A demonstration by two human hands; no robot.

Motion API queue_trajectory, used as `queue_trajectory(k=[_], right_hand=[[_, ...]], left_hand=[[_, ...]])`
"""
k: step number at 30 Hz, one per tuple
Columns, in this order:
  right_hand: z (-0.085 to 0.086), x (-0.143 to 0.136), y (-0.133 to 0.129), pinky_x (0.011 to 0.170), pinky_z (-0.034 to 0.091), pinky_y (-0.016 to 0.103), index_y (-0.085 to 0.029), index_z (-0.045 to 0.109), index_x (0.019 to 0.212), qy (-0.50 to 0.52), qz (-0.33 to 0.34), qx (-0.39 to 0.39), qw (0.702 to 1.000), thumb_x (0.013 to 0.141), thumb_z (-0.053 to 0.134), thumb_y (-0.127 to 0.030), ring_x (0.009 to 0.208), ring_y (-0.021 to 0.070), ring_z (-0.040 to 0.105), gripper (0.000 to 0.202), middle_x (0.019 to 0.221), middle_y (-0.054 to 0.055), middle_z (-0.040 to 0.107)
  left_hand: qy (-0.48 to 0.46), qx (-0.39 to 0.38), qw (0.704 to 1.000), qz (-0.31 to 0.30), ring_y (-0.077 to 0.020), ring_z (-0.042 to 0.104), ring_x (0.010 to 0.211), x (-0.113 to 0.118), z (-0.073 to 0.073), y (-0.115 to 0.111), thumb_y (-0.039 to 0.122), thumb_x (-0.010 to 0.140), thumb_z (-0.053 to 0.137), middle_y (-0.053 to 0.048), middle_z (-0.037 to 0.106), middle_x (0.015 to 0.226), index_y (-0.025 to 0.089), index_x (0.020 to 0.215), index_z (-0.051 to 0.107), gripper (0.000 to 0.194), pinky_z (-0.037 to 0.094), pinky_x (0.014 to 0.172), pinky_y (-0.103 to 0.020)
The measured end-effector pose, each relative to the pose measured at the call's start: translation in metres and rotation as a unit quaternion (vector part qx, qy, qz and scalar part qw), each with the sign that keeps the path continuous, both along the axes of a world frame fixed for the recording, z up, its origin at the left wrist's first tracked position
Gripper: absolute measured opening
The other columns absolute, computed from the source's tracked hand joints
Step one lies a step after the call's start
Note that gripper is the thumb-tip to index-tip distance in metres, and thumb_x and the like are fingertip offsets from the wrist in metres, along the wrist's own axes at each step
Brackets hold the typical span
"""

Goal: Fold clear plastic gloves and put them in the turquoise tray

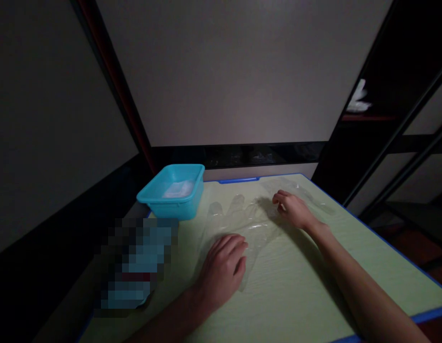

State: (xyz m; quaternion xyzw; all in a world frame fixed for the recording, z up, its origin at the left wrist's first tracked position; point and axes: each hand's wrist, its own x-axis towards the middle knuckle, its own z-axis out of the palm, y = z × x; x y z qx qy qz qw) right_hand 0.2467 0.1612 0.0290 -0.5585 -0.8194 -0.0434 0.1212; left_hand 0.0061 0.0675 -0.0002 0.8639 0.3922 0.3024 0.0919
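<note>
A clear disposable plastic glove [230, 224] lies spread on the pale green tabletop, its fingers pointing away from me. My left hand [224, 267] rests palm down on the near left part of this glove, fingers lying forward over the film. At the glove's right side, my right hand [292, 209] has its fingers curled and drawn together on the thin plastic by the glove's finger section. The exact pinch is partly hidden. Beyond my right hand, a second clear plastic glove [313, 197] lies flat near the back right edge.
A turquoise plastic basin [176, 209] with white folded material [178, 189] in it stands at the table's back left corner. A blurred-out bluish object [142, 262] lies along the left edge. The table [292, 295] has a blue rim, and a pale panel [235, 71] rises behind it.
</note>
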Motion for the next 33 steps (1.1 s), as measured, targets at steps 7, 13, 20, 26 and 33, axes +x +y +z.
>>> queue_trajectory(k=[7,13,20,26,33], right_hand=[[-0.026,-0.032,-0.004,0.094,0.037,0.032,-0.011,0.046,0.117,0.155,0.166,-0.006,0.974,0.082,0.033,-0.009,0.111,0.0173,0.047,0.038,0.120,0.012,0.051],[-0.038,-0.035,-0.006,0.104,0.023,0.039,-0.009,0.027,0.134,0.059,0.205,-0.081,0.974,0.090,0.028,-0.030,0.128,0.0203,0.023,0.049,0.139,0.013,0.029],[-0.039,-0.016,0.002,0.105,0.017,0.043,-0.013,0.019,0.137,-0.003,0.155,-0.092,0.984,0.092,0.020,-0.041,0.130,0.0215,0.017,0.054,0.142,0.010,0.019],[-0.047,-0.002,0.010,0.105,0.016,0.044,-0.016,0.017,0.138,-0.006,0.123,-0.086,0.989,0.091,0.018,-0.044,0.131,0.0209,0.015,0.054,0.142,0.008,0.018],[-0.048,0.000,0.007,0.105,0.016,0.043,-0.016,0.017,0.138,-0.014,0.099,-0.080,0.992,0.091,0.018,-0.044,0.130,0.0205,0.015,0.055,0.142,0.008,0.019]], left_hand=[[0.069,-0.080,0.990,-0.092,-0.0226,0.037,0.121,0.001,0.002,-0.003,0.020,0.077,0.050,-0.005,0.047,0.129,0.023,0.123,0.045,0.047,0.029,0.102,-0.041],[0.030,-0.064,0.997,-0.037,-0.0251,0.051,0.104,-0.001,0.003,0.000,0.024,0.073,0.055,-0.008,0.058,0.113,0.022,0.117,0.051,0.044,0.036,0.094,-0.040],[0.165,-0.061,0.984,-0.017,-0.0265,0.012,0.131,-0.007,-0.005,0.001,0.043,0.080,0.047,-0.011,0.020,0.143,0.016,0.135,0.025,0.065,0.015,0.105,-0.045],[0.207,-0.061,0.976,-0.022,-0.0257,0.008,0.132,-0.011,-0.004,0.000,0.048,0.083,0.041,-0.008,0.017,0.144,0.022,0.135,0.025,0.060,0.014,0.105,-0.044],[0.206,-0.074,0.975,-0.042,-0.0254,0.010,0.132,-0.018,0.001,0.002,0.046,0.081,0.045,-0.007,0.016,0.144,0.023,0.135,0.025,0.062,0.013,0.104,-0.043]])
